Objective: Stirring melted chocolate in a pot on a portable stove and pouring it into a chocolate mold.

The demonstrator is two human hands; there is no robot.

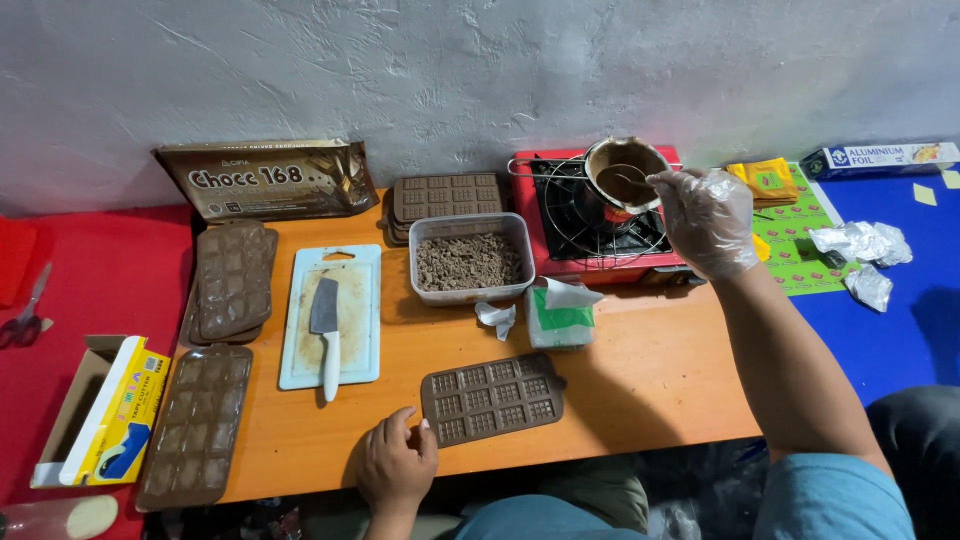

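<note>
Head view: your gloved right hand [706, 218] pinches a spoon [625, 182] in the small pot [622, 180] on the red stove [598, 232], far right; the brown chocolate mould [492, 398] lies lengthwise across the counter [640, 385], just right of your bare left hand [397, 464], resting loosely curled, holding nothing.

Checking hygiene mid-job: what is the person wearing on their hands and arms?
The right hand wears a thin, clear, crinkled plastic glove; its forearm is bare up to a short blue sleeve. The left hand is bare, with no glove or visible sleeve.
</note>
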